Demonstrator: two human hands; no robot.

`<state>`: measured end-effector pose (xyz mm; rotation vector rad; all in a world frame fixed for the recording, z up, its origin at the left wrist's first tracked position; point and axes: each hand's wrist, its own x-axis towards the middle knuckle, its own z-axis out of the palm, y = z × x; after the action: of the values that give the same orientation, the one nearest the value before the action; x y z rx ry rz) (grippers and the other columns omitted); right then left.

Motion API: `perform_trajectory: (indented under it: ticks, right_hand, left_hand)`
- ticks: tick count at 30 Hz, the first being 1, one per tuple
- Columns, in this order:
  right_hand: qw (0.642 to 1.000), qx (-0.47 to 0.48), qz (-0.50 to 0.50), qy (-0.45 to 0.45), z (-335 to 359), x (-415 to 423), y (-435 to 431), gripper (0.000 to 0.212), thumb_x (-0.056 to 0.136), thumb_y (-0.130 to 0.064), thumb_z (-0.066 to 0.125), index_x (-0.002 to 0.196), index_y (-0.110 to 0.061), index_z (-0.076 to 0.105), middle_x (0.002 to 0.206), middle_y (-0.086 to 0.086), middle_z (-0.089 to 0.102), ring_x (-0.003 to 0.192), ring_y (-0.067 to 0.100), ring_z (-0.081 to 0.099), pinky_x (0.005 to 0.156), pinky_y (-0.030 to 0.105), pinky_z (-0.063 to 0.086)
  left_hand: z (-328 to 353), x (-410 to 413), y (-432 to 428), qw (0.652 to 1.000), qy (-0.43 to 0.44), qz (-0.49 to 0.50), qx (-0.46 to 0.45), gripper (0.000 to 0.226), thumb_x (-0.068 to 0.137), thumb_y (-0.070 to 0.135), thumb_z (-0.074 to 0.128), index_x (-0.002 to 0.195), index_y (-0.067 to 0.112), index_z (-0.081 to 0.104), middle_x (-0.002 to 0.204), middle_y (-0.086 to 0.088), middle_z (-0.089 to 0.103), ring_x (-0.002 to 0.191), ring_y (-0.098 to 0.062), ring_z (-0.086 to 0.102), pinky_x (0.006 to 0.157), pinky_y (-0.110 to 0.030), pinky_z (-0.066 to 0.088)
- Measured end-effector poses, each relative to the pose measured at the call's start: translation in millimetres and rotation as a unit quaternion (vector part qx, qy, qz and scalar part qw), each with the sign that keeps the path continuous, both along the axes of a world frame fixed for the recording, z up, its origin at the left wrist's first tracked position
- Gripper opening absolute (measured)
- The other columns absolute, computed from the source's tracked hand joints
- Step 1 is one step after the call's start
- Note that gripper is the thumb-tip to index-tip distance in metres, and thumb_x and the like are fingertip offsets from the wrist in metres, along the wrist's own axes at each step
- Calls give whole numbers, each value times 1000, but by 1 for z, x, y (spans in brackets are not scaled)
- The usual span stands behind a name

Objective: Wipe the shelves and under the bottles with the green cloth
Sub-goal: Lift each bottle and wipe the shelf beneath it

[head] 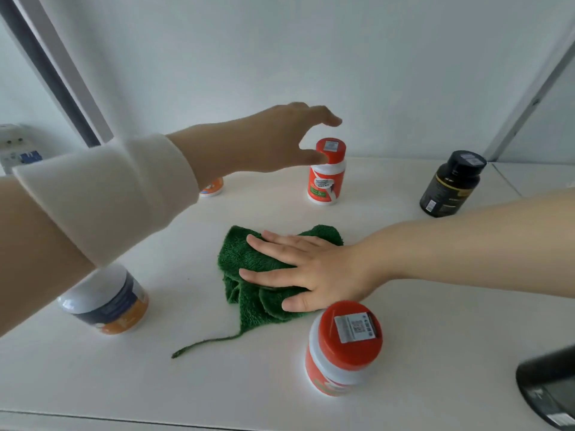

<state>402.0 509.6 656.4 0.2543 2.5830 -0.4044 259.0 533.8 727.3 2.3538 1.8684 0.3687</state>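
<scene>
The white shelf (155,384) has open surface along its front edge. Mid-shelf lies the crumpled green cloth (245,259), long axis front to back, under the flat, straight-fingered right hand (317,272). A blue-and-orange jar (109,303) stands to its left, a red-capped jar (342,349) just in front, and a black bottle (448,188) back right. The left hand (273,141) hovers, fingers spread, over a red-capped bottle (326,178) behind.
</scene>
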Motion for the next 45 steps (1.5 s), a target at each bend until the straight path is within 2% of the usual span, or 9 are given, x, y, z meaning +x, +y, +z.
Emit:
perform_trajectory:
  ticks: [4, 11, 16, 22, 27, 32, 34, 40, 45]
  right_hand:
    - [999, 8, 20, -35, 8, 38, 3, 67, 95, -33, 35, 141, -38, -13, 146, -7, -39, 132, 8, -37, 110, 30, -14]
    - [1000, 17, -13, -14, 2, 89, 18, 55, 94, -45, 26, 123, -56, -20, 138, -18, -43, 130, 0, -39, 110, 22, -15]
    - [985, 96, -140, -5, -4, 84, 49, 60, 95, -45, 22, 134, -41, -22, 145, -9, -37, 136, 8, -31, 113, 29, -10]
    - [947, 90, -307, 40, -8, 55, 74, 53, 96, -44, 17, 142, -42, -8, 153, -5, -26, 141, 14, -23, 115, 39, -4]
    - [981, 68, -181, -25, -3, 84, 29, 57, 96, -42, 22, 135, -48, -20, 145, -5, -42, 135, 16, -35, 113, 37, -12]
    - [994, 2, -90, -67, 9, 116, -15, 56, 76, -66, 9, 109, -62, -37, 121, -26, -59, 111, -8, -54, 99, 20, -25]
    - [987, 41, -148, -43, 3, 104, -5, 54, 75, -73, 1, 111, -58, -37, 127, -20, -57, 117, -2, -52, 104, 22, -24]
    - [917, 109, -381, 38, -10, 52, 61, 56, 95, -48, 18, 143, -39, -8, 153, -2, -26, 142, 17, -21, 116, 38, -3]
    - [924, 87, -372, 28, -6, 47, 72, 55, 95, -48, 18, 142, -41, -9, 153, -4, -27, 141, 16, -24, 116, 41, -3]
  left_hand:
    - [-17, 16, 12, 1000, -14, 10, -26, 50, 89, 32, 54, 136, 30, 38, 135, -2, 47, 123, -19, 46, 90, -23, 32]
    - [-24, 22, 19, 998, -61, 22, 14, 35, 86, 17, 59, 120, 22, 51, 123, -5, 55, 107, -22, 55, 88, -30, 45]
    - [-18, 23, 27, 998, -50, 29, 11, 33, 86, 15, 57, 118, 22, 51, 121, -10, 55, 107, -27, 54, 92, -41, 46]
    - [-19, 13, 34, 996, -49, 73, 18, 34, 88, 15, 56, 120, 22, 49, 125, -9, 53, 109, -28, 53, 79, -32, 39]
    - [-20, 11, 32, 996, -64, 66, 6, 33, 87, 16, 56, 118, 23, 50, 123, -10, 53, 107, -28, 53, 79, -32, 40]
    - [-22, 12, 32, 996, -71, 51, 6, 32, 88, 16, 55, 119, 21, 50, 123, -10, 53, 107, -29, 53, 80, -30, 40]
    - [-23, 11, 31, 996, -70, 51, 5, 32, 88, 16, 55, 119, 20, 50, 123, -10, 52, 107, -28, 53, 81, -30, 39]
    - [-25, 13, 31, 996, -70, 54, 2, 34, 88, 17, 56, 121, 18, 48, 126, -10, 51, 110, -29, 52, 80, -29, 37]
    - [-25, 16, 29, 996, -63, 60, 2, 37, 89, 18, 54, 125, 19, 44, 132, -9, 48, 114, -28, 49, 80, -29, 34]
